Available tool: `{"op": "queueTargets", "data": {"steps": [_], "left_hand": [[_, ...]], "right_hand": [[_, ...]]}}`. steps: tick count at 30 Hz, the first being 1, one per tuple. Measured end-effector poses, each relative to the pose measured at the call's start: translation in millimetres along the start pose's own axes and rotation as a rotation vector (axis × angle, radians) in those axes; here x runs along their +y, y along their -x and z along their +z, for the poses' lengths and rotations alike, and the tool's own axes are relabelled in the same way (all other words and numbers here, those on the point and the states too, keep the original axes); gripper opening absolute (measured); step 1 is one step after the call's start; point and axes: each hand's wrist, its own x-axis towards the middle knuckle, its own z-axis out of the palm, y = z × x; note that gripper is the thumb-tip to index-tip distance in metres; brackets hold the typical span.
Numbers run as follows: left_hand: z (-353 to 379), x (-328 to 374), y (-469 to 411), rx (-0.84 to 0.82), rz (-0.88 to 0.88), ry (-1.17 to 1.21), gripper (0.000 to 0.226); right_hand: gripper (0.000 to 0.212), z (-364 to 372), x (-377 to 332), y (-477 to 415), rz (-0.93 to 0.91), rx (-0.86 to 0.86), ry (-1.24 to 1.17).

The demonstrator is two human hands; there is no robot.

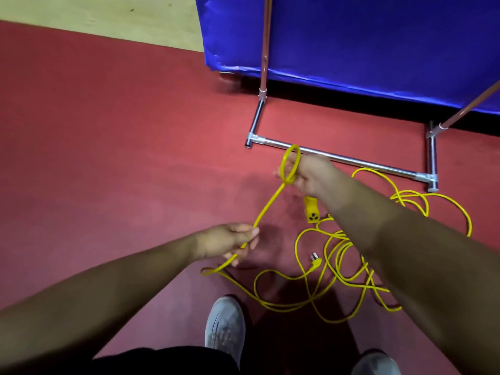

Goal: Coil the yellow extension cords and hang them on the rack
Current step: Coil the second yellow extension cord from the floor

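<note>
A yellow extension cord (pixel 270 204) runs taut between my two hands. My right hand (pixel 311 174) grips a small loop of the cord (pixel 290 163), and the yellow socket end (pixel 312 212) hangs just below that hand. My left hand (pixel 230 242) pinches the cord lower down. The remaining cord lies in a loose tangle (pixel 351 255) on the red floor, with a plug (pixel 315 259) among the loops. The chrome rack (pixel 338 158) stands just beyond my right hand; only its base bars and two uprights show.
A blue padded mat (pixel 378 50) stands behind the rack. My grey shoes (pixel 224 326) are at the bottom, close to the cord tangle. Red floor (pixel 108 158) stretches to the left, with a pale floor strip (pixel 94 17) at the far top left.
</note>
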Motion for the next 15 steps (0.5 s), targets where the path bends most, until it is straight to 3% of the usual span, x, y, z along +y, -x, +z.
{"op": "queueTargets", "data": {"steps": [2,3,5,8,11,12,15], "left_hand": [[7,8,-5,0.110,0.058,0.327,0.030],[9,14,-8,0.196,0.087,0.545,0.028],[4,24,-16,0.326,0.160,0.861,0.027],[-1,44,-30,0.385,0.228,1.048,0.027],[-10,61,-44,0.453,0.207,0.941,0.029],[-15,65,-48,0.510,0.201,0.862,0.029],[-27,59,-56,0.659,0.183,0.507,0.028]], "right_hand": [[0.025,5,-8,-16,0.011,-0.002,-0.186],[0.044,4,-4,-25,0.029,-0.039,-0.233],[0.075,-1,20,-24,0.072,-0.124,-0.171],[0.075,-4,93,-4,0.135,-0.380,-0.005],[0.082,-4,141,16,0.165,-0.615,0.126],[0.075,-9,149,18,0.143,-0.649,0.189],[0.029,-33,158,26,-0.008,-0.645,0.483]]}}
